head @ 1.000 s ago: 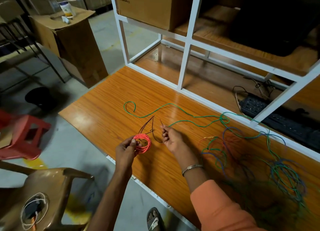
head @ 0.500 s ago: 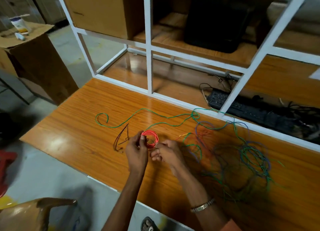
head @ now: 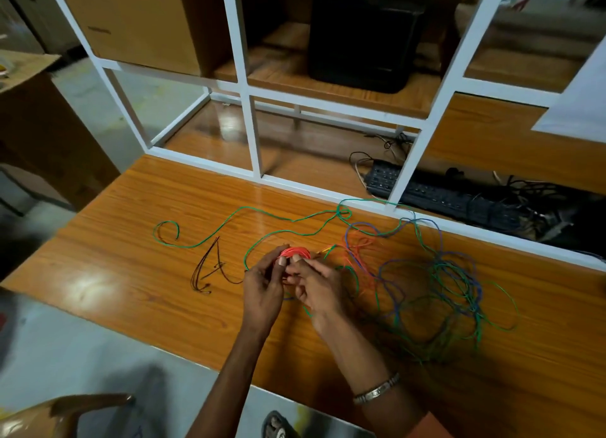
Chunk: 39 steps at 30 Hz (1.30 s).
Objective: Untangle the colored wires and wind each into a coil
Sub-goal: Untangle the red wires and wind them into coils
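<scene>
Near the front edge of the worktop (head: 137,273): your two hands meet just above the wood, both on one small coil.
Red coil (head: 295,252): a tight ring of red-orange wire, held up between your hands and partly hidden by the fingers.
Left hand (head: 262,281): closed on the coil's left side, thumb pressed on the rim, fingers curled behind it.
Right hand (head: 314,285): closed on the coil's right side, thumb on top beside your left thumb; a metal bracelet (head: 377,390) sits on that wrist, and an orange sleeve (head: 426,426) shows at the bottom edge.
Loose red wire (head: 359,250): runs from the coil to your right, looping over the worktop into the tangle.
Green wire (head: 229,221): trails left from the tangle in long waves, ending in a curl well left of your hands.
Tangle (head: 452,293): green and blue-purple wires in overlapping loops, lying on the worktop to the right of your hands.
Dark wire (head: 210,267): a short, bent dark piece, lying flat just left of your left hand, apart from it.
White frame (head: 252,132): stands along the far side of the worktop; behind it lie a black keyboard (head: 436,193) and dark cables.
Upper shelf: a cardboard box (head: 137,21) and a black box (head: 364,37).
</scene>
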Each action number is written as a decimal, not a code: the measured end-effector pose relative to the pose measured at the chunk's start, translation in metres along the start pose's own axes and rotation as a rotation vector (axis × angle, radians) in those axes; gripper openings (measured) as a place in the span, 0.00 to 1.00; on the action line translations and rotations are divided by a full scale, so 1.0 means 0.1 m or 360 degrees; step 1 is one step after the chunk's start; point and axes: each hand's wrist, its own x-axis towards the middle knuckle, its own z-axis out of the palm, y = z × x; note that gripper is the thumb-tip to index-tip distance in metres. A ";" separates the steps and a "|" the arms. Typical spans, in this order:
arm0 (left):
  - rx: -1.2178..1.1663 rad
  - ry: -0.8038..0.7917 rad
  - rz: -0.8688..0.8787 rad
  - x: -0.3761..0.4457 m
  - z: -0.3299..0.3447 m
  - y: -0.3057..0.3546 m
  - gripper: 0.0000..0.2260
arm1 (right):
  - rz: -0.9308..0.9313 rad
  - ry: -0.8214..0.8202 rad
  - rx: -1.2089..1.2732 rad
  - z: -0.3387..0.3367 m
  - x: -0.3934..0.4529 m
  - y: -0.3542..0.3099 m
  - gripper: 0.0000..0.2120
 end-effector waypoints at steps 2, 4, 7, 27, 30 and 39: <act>-0.0140 -0.0007 -0.0073 -0.02 -0.02 0.06 0.12 | 0.0004 -0.0006 0.0002 0.01 -0.01 0.01 0.06; -0.0239 0.0001 -0.0112 -0.04 -0.04 0.06 0.14 | -0.0009 -0.0034 -0.0002 0.02 -0.02 0.01 0.07; -0.0332 0.0026 -0.0151 -0.03 -0.08 0.07 0.18 | -0.0042 -0.0069 -0.0028 0.05 -0.05 0.01 0.07; -0.0318 0.0120 -0.0262 -0.04 -0.21 -0.03 0.11 | 0.0162 -0.0529 -0.0104 -0.03 -0.19 -0.14 0.08; -0.0291 0.0106 -0.0213 -0.02 -0.21 -0.01 0.11 | 0.0124 -0.0548 -0.0082 -0.08 -0.17 -0.20 0.10; -0.0120 -0.0067 -0.0042 -0.02 -0.17 0.16 0.12 | -0.0597 -0.0070 -0.0552 -0.13 -0.02 -0.24 0.05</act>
